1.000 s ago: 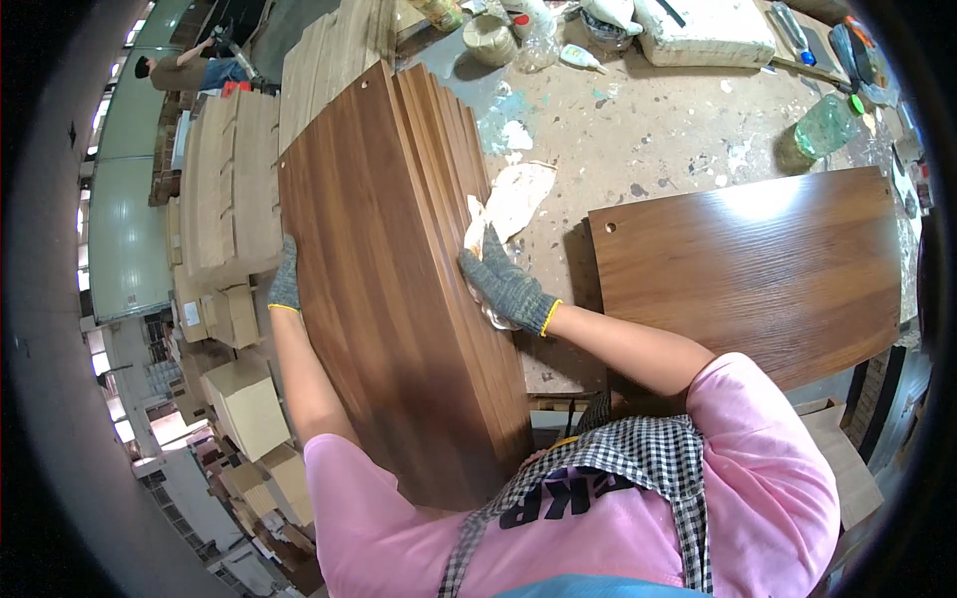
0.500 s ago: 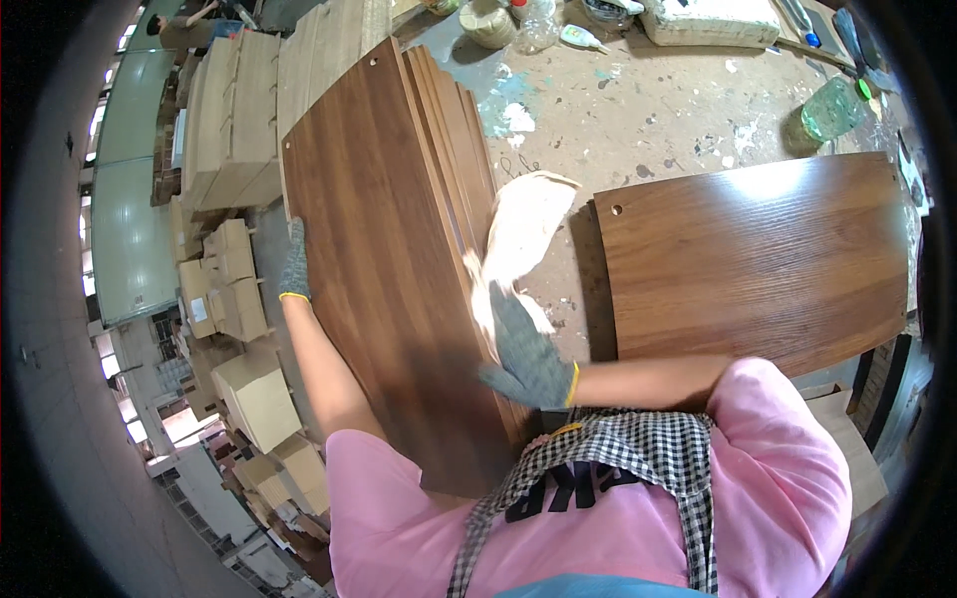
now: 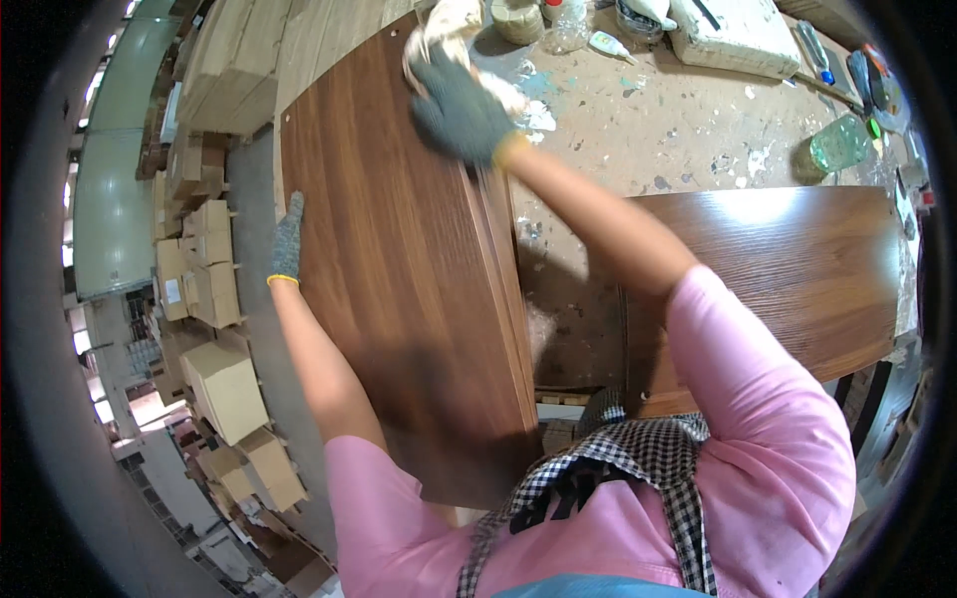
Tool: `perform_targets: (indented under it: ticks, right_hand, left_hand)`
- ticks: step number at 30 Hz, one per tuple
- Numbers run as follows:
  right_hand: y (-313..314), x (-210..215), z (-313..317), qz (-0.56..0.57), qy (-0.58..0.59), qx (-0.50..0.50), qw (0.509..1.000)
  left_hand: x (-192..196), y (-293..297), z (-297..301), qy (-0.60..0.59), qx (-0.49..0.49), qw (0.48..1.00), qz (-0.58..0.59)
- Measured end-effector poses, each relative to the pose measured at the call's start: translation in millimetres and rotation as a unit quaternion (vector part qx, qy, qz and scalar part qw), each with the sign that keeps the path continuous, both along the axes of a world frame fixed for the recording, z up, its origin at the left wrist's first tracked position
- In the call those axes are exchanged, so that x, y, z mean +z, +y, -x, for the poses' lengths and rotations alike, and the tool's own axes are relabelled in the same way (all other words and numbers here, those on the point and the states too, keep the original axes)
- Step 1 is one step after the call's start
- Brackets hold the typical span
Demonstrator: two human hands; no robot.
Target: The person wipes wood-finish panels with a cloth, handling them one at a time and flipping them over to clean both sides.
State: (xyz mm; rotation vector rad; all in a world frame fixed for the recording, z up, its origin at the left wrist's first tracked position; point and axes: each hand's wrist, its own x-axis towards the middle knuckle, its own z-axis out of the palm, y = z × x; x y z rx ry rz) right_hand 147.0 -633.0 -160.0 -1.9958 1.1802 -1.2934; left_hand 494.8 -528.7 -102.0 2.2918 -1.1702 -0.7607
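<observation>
A stack of dark brown wood-grain boards (image 3: 369, 219) lies before me, its top board broad with small holes near the far corners. My left hand (image 3: 287, 237), in a grey knit glove with a yellow cuff, rests along the stack's left edge with its fingers stretched out. At the far right corner my right hand (image 3: 464, 112), gloved alike, grips a crumpled whitish cloth (image 3: 449, 25) against the board's edge. The palm and part of the cloth are hidden from above.
On the right lies another brown board (image 3: 768, 269). The paint-spotted worktable (image 3: 638, 130) bears a green-tinted bottle (image 3: 839, 145), a small white glue bottle (image 3: 610, 46), a tub (image 3: 518, 20) and a white block (image 3: 738, 35). Cardboard boxes (image 3: 227, 389) stand on the floor at left.
My right hand has swept the cloth away from me, from the stack's near right side to its far corner. My left hand stays at the left edge.
</observation>
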Motion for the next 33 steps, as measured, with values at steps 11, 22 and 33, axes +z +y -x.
perform_targets:
  ticks: [11,22,33]
  right_hand:
    - [176,13,48,-0.083,-0.031,0.109,0.99]
    - [363,-94,32,-0.219,-0.106,0.06,0.968]
    - [281,-10,83,-0.263,0.101,0.131,0.95]
  left_hand:
    - [5,-24,0,-0.331,-0.151,0.917,0.163]
    - [-23,-15,-61,0.039,0.01,0.999,0.009]
    - [22,252,-25,-0.265,-0.07,0.961,-0.019]
